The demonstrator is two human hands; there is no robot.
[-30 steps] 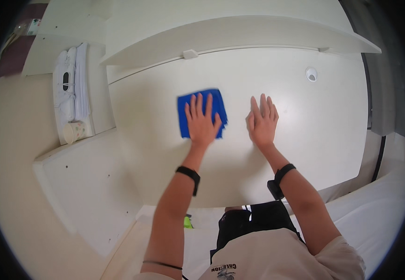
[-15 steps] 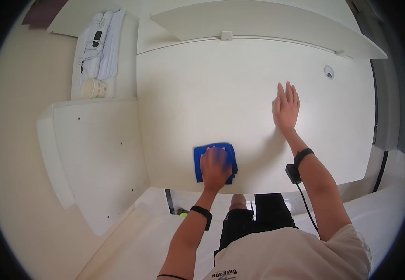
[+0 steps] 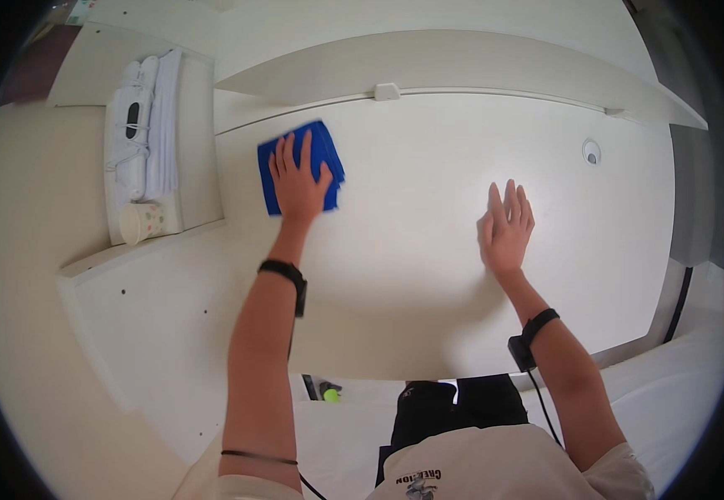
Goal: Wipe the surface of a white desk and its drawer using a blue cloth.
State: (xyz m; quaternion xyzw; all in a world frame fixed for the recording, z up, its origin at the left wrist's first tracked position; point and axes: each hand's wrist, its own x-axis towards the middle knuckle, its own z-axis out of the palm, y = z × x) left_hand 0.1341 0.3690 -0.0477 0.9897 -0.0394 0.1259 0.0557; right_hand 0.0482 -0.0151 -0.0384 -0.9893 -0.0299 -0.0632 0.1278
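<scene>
My left hand lies flat with fingers spread on a folded blue cloth, pressing it to the white desktop. The cloth is at the far left part of the desk, close to the back edge. Over on the right, my right hand rests on the bare surface, its fingers stretched out and holding nothing. Black bands with small boxes sit on both wrists.
Across the back runs a raised white shelf. A round cable hole is at the far right. To the left, a side shelf holds a white power strip with wrapped cord and a paper cup.
My left hand and the blue cloth have slid from the desk's front edge to its far left. My right hand stays flat in about the same spot; the view has shifted a little.
</scene>
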